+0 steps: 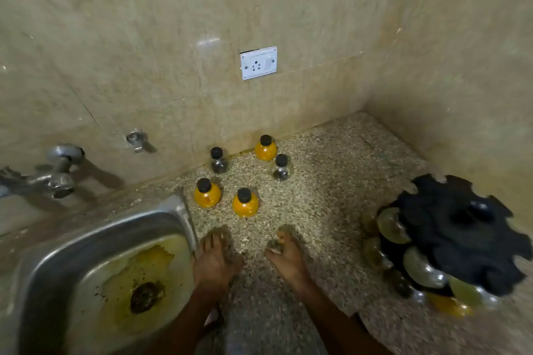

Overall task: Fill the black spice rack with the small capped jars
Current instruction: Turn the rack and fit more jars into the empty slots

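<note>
Five small capped jars loose on speckled counter (331, 170) near back wall: three yellow-filled — nearest one (245, 202), left one (207, 193), far one (265, 148) — plus two clear with dark contents, left (219, 160) and right (281, 167). All upright, black caps on, close together but apart. Black spice rack (461, 228) at right, well apart from the cluster, notched top, several jars already seated around its lower edge; free slots hard to count from here. Left hand (213, 256) flat-ish on counter beside sink (101, 239), fingers relaxed, holding nothing. Right hand (287, 253) just short of nearest yellow jar, fingers loosely curled, empty as far as visible; motion blur at fingertips. Step in hand, probably: reach for nearest yellow jar. Best gripped round the bulb below the cap, lifted straight up to avoid knocking left neighbour, then carried right to an open notch. Round glass likely slippery; firm wrap advised. Second hand free for another jar or steadying rack.
</note>
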